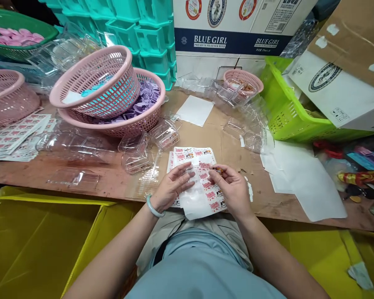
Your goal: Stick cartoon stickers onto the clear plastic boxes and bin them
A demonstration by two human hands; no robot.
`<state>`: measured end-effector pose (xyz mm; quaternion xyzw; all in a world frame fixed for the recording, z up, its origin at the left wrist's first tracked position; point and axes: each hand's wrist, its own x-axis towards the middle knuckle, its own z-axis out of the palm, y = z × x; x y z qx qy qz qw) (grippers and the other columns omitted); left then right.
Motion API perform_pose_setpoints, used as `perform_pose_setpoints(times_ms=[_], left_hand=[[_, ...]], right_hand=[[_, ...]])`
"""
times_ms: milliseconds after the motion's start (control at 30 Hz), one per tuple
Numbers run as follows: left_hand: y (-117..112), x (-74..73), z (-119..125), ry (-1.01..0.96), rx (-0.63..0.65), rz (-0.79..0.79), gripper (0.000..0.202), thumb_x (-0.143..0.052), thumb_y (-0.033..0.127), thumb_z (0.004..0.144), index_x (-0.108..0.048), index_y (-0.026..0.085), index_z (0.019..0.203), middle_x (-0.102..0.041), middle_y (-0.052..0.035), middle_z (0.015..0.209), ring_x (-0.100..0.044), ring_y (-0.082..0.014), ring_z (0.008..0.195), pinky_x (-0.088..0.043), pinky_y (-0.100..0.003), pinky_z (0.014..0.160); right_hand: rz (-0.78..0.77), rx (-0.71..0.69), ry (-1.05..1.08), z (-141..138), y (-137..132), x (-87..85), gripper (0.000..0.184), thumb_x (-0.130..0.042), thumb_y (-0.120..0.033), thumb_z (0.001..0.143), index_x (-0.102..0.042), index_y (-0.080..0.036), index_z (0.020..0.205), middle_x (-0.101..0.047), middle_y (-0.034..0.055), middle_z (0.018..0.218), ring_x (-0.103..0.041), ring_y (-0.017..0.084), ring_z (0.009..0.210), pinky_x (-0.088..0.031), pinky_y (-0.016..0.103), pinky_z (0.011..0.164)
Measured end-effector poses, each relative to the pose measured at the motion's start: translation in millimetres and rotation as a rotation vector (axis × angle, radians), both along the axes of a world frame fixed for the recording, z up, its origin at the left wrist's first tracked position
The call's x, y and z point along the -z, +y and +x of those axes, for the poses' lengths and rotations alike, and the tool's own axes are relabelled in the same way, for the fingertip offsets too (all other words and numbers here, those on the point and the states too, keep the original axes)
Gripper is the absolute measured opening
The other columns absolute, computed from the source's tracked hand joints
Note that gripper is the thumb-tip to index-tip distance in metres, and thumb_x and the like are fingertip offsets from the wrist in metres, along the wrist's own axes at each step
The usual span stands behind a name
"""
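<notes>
Head view: the left hand [174,182], a pale green bangle [154,208] at its wrist, curls its fingers around a small clear plastic box [195,171]. The box is thin-walled and glossy, and its long axis runs left to right along the counter's near edge. The right hand [232,187] pinches a small red-and-white sticker [218,170] at the box's right end. Beneath both hands a glossy sticker sheet [202,197] overhangs the near edge of the plywood counter [112,180]. More clear boxes [165,135] lie beyond, near stacked pink slotted baskets [96,79].
</notes>
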<state>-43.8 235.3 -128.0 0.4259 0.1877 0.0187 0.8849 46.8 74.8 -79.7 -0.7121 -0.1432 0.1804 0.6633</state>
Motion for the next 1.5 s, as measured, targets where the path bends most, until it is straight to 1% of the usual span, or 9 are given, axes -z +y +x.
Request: perform_pose_setpoints(times_ms=[67, 133, 400, 533, 700, 900, 1133, 1367, 1500], left_hand=[[0, 5.7, 1, -0.009, -0.014, -0.04, 0.042, -0.071, 0.03, 0.082, -0.063, 0.025, 0.122, -0.058, -0.0082, 0.125, -0.055, -0.025, 0.119, -0.049, -0.042, 0.099], [1, 8.9, 2, -0.02, -0.017, -0.064, 0.039, -0.07, 0.031, 0.083, -0.064, 0.024, 0.121, -0.059, -0.0084, 0.124, -0.056, -0.0228, 0.115, -0.05, -0.041, 0.097], [-2, 9.4, 1, -0.036, -0.046, -0.051, 0.037, -0.072, 0.033, 0.081, -0.067, 0.027, 0.117, -0.056, -0.0054, 0.128, -0.058, -0.018, 0.105, -0.052, -0.039, 0.092], [-2, 10.3, 2, -0.035, -0.051, -0.06, 0.039, -0.073, 0.034, 0.079, -0.067, 0.027, 0.117, -0.058, -0.005, 0.124, -0.058, -0.0169, 0.101, -0.052, -0.039, 0.092], [-1, 11.4, 2, -0.033, -0.047, -0.064, 0.04, -0.072, 0.034, 0.08, -0.067, 0.027, 0.119, -0.06, -0.0056, 0.12, -0.057, -0.0186, 0.104, -0.052, -0.04, 0.092], [-1, 11.5, 2, -0.038, -0.049, -0.064, 0.042, -0.073, 0.034, 0.079, -0.067, 0.027, 0.119, -0.06, -0.0055, 0.119, -0.056, -0.0195, 0.106, -0.051, -0.041, 0.094], [0, 11.4, 1, -0.041, -0.042, -0.042, 0.04, -0.072, 0.035, 0.079, -0.067, 0.028, 0.119, -0.054, -0.005, 0.133, -0.055, -0.0193, 0.108, -0.051, -0.038, 0.092], [0, 10.4, 1, -0.044, -0.023, -0.025, 0.039, -0.071, 0.034, 0.081, -0.067, 0.029, 0.12, -0.054, -0.0045, 0.136, -0.054, -0.02, 0.114, -0.051, -0.036, 0.093], [-2, 8.0, 1, -0.035, -0.029, 0.01, 0.041, -0.074, 0.032, 0.078, -0.067, 0.028, 0.118, -0.055, -0.0047, 0.135, -0.057, -0.0206, 0.112, -0.05, -0.035, 0.093]], right_hand=[[0.005, -0.029, 0.15, -1, 2, -0.2, 0.029, -0.074, -0.044, 0.075, -0.069, -0.019, 0.089, -0.065, -0.0012, 0.063, -0.059, 0.013, 0.059, -0.05, 0.026, 0.06], [0.001, -0.058, 0.218, 0, 2, -0.2, 0.03, -0.076, -0.045, 0.073, -0.069, -0.018, 0.084, -0.064, -0.0018, 0.057, -0.055, 0.01, 0.053, -0.045, 0.023, 0.054], [-0.128, -0.165, 0.286, 6, 3, -7.8, 0.039, -0.078, -0.051, 0.066, -0.07, -0.015, 0.078, -0.065, 0.0007, 0.054, -0.05, 0.009, 0.048, -0.037, 0.021, 0.046], [-0.165, -0.182, 0.268, 5, 5, -8.6, 0.039, -0.077, -0.053, 0.067, -0.07, -0.015, 0.076, -0.065, 0.0013, 0.055, -0.048, 0.009, 0.048, -0.036, 0.021, 0.046], [-0.201, -0.215, 0.254, 7, 6, -8.4, 0.039, -0.075, -0.053, 0.069, -0.07, -0.015, 0.076, -0.066, 0.0019, 0.057, -0.05, 0.01, 0.051, -0.039, 0.022, 0.051], [-0.252, -0.248, 0.26, 9, 8, -15.7, 0.039, -0.075, -0.053, 0.069, -0.071, -0.015, 0.078, -0.067, 0.0019, 0.059, -0.05, 0.01, 0.051, -0.039, 0.023, 0.052], [-0.293, -0.271, 0.261, 10, 10, -18.1, 0.037, -0.073, -0.052, 0.071, -0.069, -0.016, 0.072, -0.067, 0.0011, 0.06, -0.05, 0.009, 0.051, -0.039, 0.023, 0.053], [-0.345, -0.268, 0.227, 10, 13, -23.6, 0.035, -0.071, -0.051, 0.071, -0.068, -0.016, 0.069, -0.064, -0.0005, 0.056, -0.047, 0.009, 0.048, -0.036, 0.022, 0.049], [-0.355, -0.271, 0.175, 10, 13, -18.0, 0.036, -0.069, -0.053, 0.073, -0.069, -0.017, 0.072, -0.065, 0.0001, 0.057, -0.044, 0.009, 0.045, -0.034, 0.023, 0.046]])
